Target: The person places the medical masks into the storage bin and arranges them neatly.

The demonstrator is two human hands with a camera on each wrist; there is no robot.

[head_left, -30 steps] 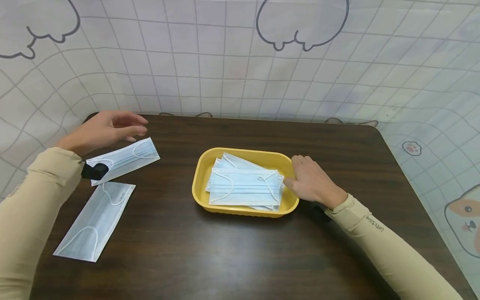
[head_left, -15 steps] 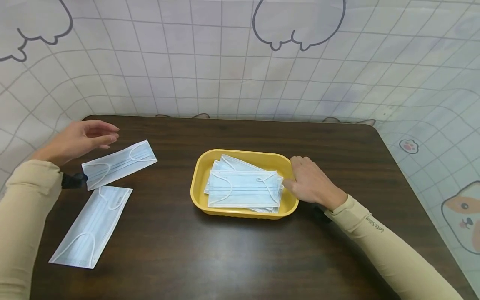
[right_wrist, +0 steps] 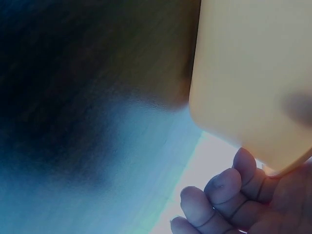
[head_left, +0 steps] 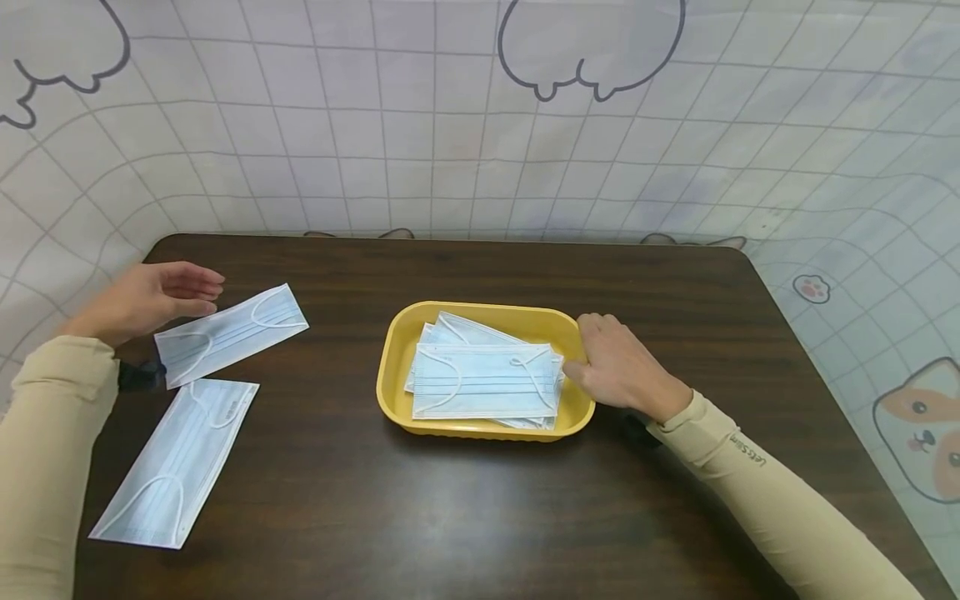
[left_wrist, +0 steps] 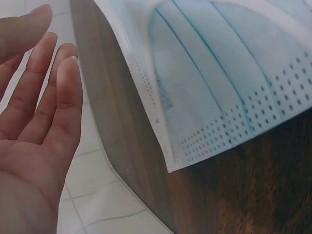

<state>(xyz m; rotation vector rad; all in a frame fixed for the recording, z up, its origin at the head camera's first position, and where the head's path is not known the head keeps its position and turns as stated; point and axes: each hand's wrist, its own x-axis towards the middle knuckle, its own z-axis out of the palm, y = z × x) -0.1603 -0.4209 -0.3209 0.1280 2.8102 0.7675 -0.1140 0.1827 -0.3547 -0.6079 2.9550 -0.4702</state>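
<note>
Left hand (head_left: 142,298), fingers relaxed and holding nothing, hovers just left of the upper mask (head_left: 231,334), whose long axis rises rightward across the bench (head_left: 480,517). Right hand (head_left: 622,371), fingers curled, grips the yellow tray (head_left: 390,375) at its right rim.

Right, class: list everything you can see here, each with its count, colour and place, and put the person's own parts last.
tray: one, yellow, middle of the table.
masks in tray: a stack, exact count unclear, light blue, inside the tray.
loose masks: two, light blue, left side of the table; one farther back, one nearer the front edge.
table: one, dark brown wood.
backdrop: one, white grid cloth with cartoon drawings, behind and to the right.
sleeves: two, beige.
left hand: open, beside the farther loose mask, apart from it.
right hand: holds the tray's right rim.
</note>
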